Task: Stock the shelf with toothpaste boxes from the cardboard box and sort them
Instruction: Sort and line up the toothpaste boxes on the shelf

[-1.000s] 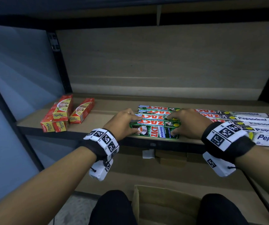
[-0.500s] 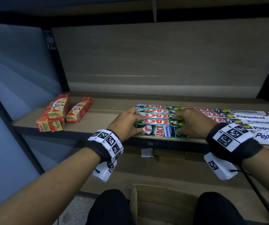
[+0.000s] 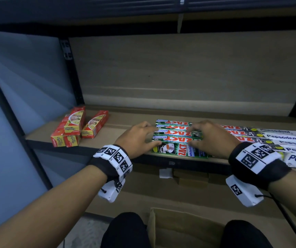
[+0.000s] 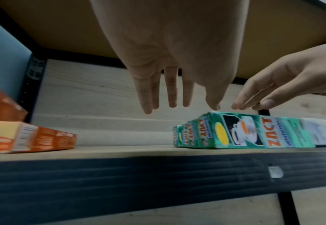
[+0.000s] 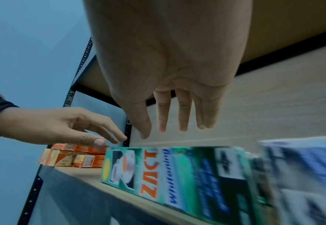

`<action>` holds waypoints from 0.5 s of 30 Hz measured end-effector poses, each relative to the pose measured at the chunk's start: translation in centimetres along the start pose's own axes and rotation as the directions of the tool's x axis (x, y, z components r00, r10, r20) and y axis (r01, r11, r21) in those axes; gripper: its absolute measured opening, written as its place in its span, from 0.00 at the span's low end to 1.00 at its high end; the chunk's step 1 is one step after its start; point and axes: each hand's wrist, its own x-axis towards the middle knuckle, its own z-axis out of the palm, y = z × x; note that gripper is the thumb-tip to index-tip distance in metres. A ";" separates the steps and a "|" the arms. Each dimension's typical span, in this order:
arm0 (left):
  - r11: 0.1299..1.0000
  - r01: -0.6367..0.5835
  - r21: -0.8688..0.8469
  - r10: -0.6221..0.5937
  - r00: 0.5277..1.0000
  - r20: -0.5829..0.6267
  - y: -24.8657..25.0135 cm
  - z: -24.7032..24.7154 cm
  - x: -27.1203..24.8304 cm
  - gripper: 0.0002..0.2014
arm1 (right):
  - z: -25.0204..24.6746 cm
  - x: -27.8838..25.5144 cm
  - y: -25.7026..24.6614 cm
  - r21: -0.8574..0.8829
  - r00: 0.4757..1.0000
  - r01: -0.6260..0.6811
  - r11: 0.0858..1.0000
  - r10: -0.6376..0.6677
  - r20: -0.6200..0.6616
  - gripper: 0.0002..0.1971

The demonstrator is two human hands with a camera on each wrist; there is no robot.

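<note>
Red boxes (image 3: 75,129): far left of both hands, stacked on the shelf (image 3: 41,138).
Left hand (image 3: 136,138): fingers loose, holding nothing, thumb at the green boxes' end.
Green boxes (image 3: 177,140): under both hands, at the shelf edge.
Right hand (image 3: 213,138): fingers loose, just above them.
Do well: push gently from both ends so the rows line up.
</note>
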 end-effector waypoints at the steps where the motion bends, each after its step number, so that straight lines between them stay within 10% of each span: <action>1: 1.000 0.007 0.013 -0.007 1.000 -0.005 -0.6 -0.5 -0.4 0.27 | 0.0 0.2 -0.8 0.003 1.000 0.011 1.000 -0.011 -0.008 0.23; 15: 0.868 0.261 0.422 -0.198 0.962 -0.187 -13.0 -6.7 -7.4 0.30 | 5.8 6.5 -16.8 0.119 0.958 0.283 0.952 -0.287 0.013 0.19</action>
